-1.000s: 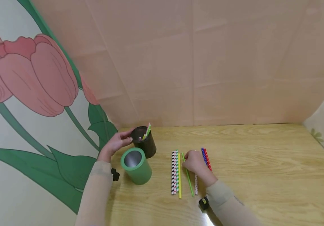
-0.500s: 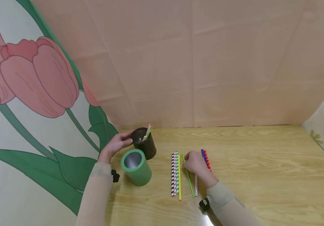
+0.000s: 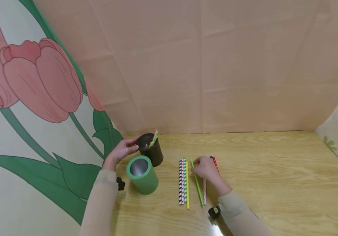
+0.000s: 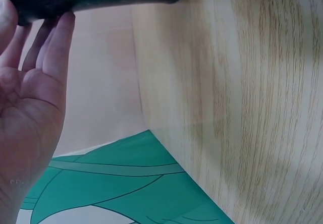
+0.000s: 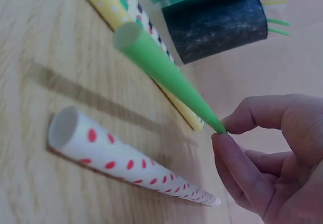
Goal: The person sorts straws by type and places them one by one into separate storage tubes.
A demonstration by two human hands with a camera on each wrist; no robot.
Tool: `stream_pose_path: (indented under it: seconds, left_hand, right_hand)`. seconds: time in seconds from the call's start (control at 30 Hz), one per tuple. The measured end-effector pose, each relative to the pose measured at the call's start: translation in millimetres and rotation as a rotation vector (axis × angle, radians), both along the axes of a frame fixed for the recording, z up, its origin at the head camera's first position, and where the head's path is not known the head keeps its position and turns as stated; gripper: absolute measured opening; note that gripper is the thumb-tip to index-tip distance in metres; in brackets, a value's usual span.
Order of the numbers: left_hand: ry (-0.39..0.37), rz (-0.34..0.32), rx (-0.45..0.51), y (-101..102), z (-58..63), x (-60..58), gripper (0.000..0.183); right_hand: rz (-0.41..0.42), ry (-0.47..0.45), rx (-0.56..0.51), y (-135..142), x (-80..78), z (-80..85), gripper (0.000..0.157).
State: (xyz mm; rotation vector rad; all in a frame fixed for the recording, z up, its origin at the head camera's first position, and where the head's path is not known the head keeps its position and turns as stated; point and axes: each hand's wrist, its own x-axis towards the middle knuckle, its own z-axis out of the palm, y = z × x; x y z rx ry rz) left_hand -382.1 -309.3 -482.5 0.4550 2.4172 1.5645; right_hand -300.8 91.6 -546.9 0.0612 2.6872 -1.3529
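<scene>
In the head view my left hand (image 3: 123,150) holds the left side of a black cup (image 3: 154,155) near its rim, with thumb and fingers spread along it. Several straws stand in that cup. A green cup (image 3: 143,180) stands just in front of it. My right hand (image 3: 205,167) pinches a plain green straw (image 3: 198,188) at its far end, between thumb and fingertips. In the right wrist view the green straw (image 5: 166,72) slants above the table and casts a shadow. A white straw with red spots (image 5: 131,161) lies beside it.
Left of the green straw, a row of straws lies side by side: black-striped (image 3: 180,182), red-patterned, green-striped and yellow (image 3: 188,196). Blue and red dotted straws (image 3: 215,162) lie partly hidden behind my right hand. A tulip-painted wall (image 3: 39,78) borders the wooden table (image 3: 275,170) on the left.
My right hand has shifted slightly right, and the green straw has moved a little with it, its far end higher in view. The left hand has stayed at the black cup.
</scene>
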Motion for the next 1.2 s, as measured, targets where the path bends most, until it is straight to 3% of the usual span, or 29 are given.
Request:
stream_pose_path:
  seconds: [0.23,0.5,0.77,1.03,1.2]
  left_hand:
    - [0.001,0.001,0.009,-4.4,1.5,2.1,0.06]
    - [0.019,0.013,-0.005,-1.3,-1.1,1.9,0.06]
    - [0.028,0.001,-0.023,5.7,0.4,0.5,0.06]
    - [0.024,-0.004,-0.003,8.6,-0.2,-1.5,0.06]
    - [0.019,-0.006,0.013,9.7,-1.6,-1.2,0.059]
  right_hand:
    - [0.015,0.022,-0.095,2.9,-1.8,6.1,0.04]
    - [0.039,-0.051,-0.413,2.3,-2.5,24.6,0.059]
    - [0.07,0.036,-0.676,-6.3,-5.2,49.4,0.043]
    - [-0.009,0.043,-0.801,-17.9,-9.5,61.7,0.041]
    - [-0.069,0.108,-0.923,-28.3,-12.0,67.5,0.04]
